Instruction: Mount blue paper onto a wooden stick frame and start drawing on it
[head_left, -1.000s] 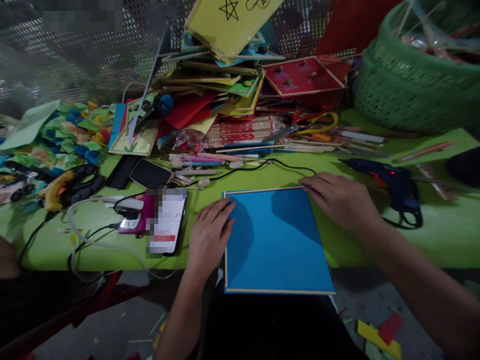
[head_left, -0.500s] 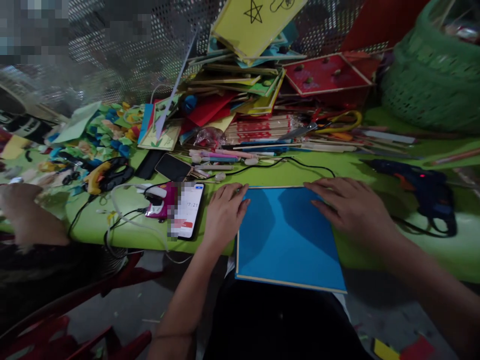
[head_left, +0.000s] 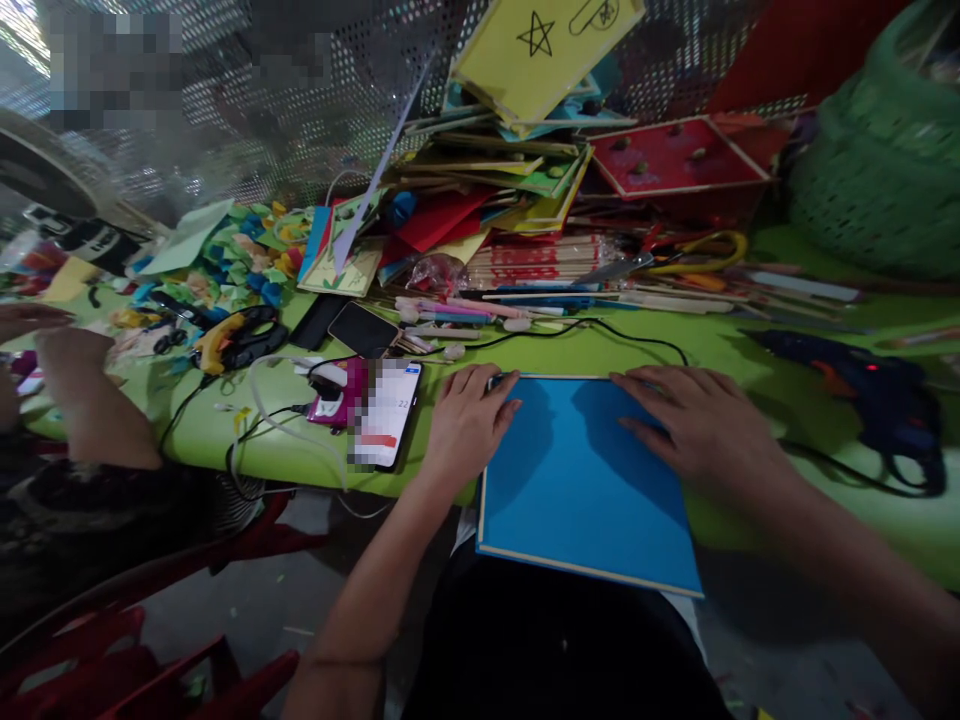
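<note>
A blue square panel (head_left: 581, 485) with a thin wooden frame lies on the green table (head_left: 615, 350) and hangs over its near edge toward my lap. My left hand (head_left: 466, 425) lies flat on the panel's far left corner, fingers stretched out. My right hand (head_left: 694, 425) rests flat on the far right corner, fingers spread. Neither hand holds anything.
A lit phone (head_left: 388, 417) and a dark phone (head_left: 364, 329) lie left of the panel, among cables. A blue glue gun (head_left: 877, 395) sits at right. Behind are stacked coloured panels (head_left: 517, 170), stick bundles (head_left: 540, 262), scissors (head_left: 675, 255) and a green basket (head_left: 877, 170). Another person's arm (head_left: 82, 395) rests at far left.
The view has swung left, bringing another person's arm into sight. My right hand slid further onto the panel's far right corner. My left hand stayed on the far left corner.
</note>
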